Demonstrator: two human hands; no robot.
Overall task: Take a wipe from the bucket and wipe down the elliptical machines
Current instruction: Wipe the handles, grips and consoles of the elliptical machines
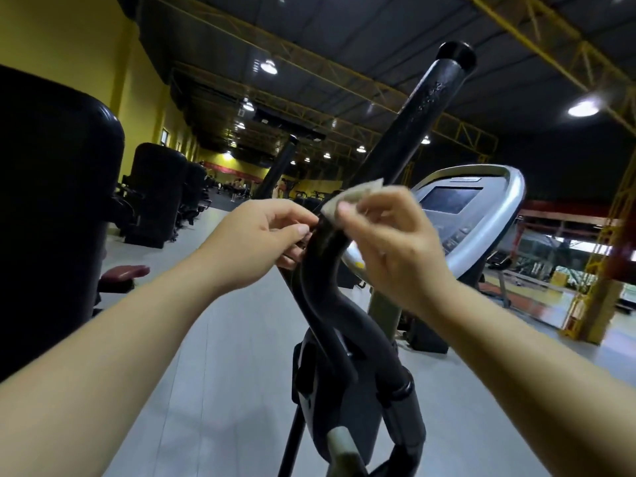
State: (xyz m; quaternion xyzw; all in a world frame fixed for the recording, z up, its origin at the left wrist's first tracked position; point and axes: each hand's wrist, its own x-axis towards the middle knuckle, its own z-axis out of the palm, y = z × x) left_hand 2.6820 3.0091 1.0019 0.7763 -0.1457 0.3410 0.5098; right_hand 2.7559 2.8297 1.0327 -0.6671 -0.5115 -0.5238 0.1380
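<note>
A black elliptical handlebar [425, 111] rises diagonally through the middle of the view, ending in a round cap at the upper right. My right hand [392, 246] pinches a small whitish wipe [351, 197] and presses it against the bar at mid-height. My left hand [265, 242] is on the bar's left side, fingers curled against it just below the wipe. The machine's silver console [481, 215] with a dark screen stands behind my right hand. No bucket is in view.
A second black handlebar [278, 166] stands farther back. Large black machines [51, 201] line the left side along a yellow wall. Grey floor [213, 373] stretches ahead. Yellow steel columns [609, 270] and red framing stand at the right.
</note>
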